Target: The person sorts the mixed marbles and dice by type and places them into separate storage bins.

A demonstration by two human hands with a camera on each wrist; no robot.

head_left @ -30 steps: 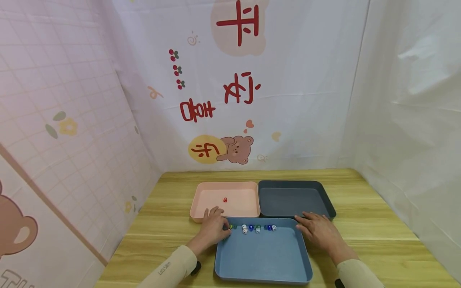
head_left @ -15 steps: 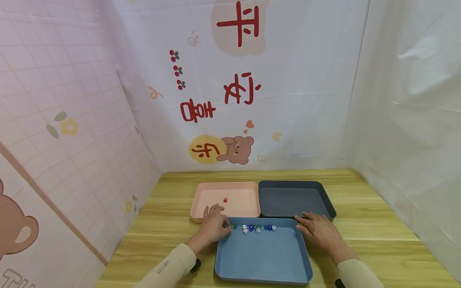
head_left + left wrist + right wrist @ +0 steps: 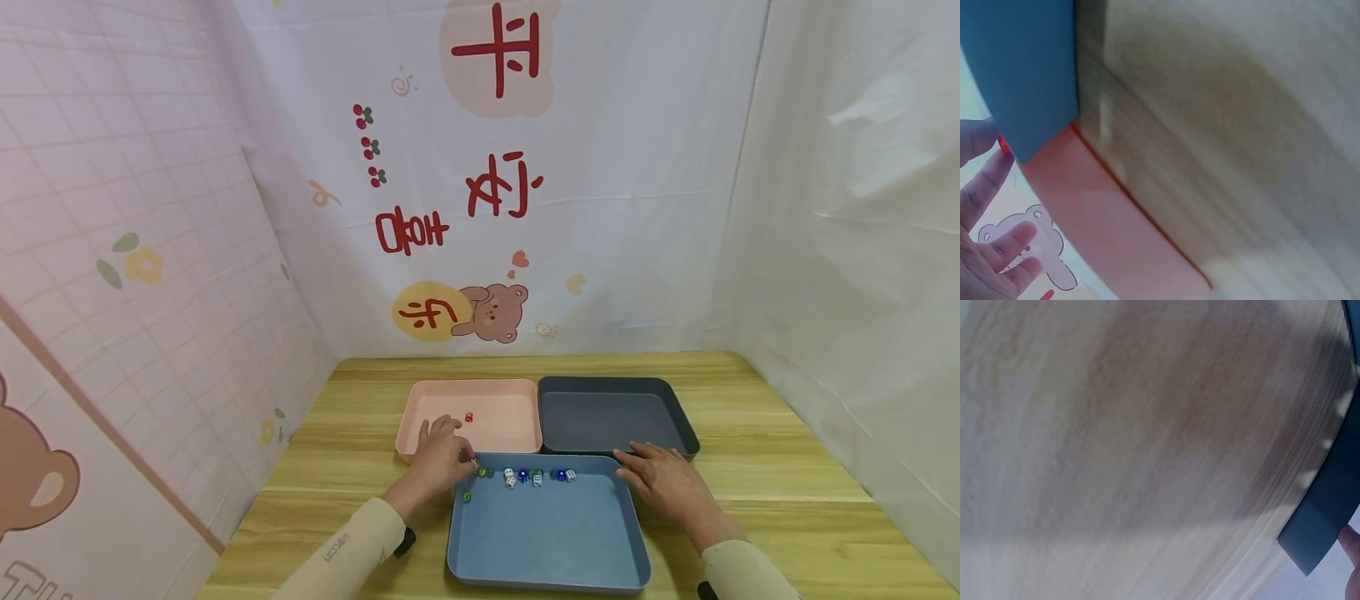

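Note:
My left hand (image 3: 441, 458) is at the far left corner of the blue tray (image 3: 551, 533). In the left wrist view, its thumb and a finger pinch a red die (image 3: 1004, 144), while the other fingers are spread. A green die (image 3: 467, 497) lies below this hand, near the tray's left wall. White dice (image 3: 509, 478), a blue die (image 3: 522, 475) and several more sit in a row along the far wall. Over the blue tray's far right corner, my right hand (image 3: 663, 479) rests with its fingers extended, fingertips right at the dark tray's near rim.
Behind the blue tray stand a pink tray (image 3: 506, 408), with one red die (image 3: 468, 417) in it, and a dark blue-grey tray (image 3: 618, 412), side by side. All are on a wood-grain table (image 3: 780, 475) with printed white cloth (image 3: 637, 208) around it.
My left hand has lifted slightly up and left from the blue tray's corner, taking the red die along and uncovering the green die. The right hand stays put.

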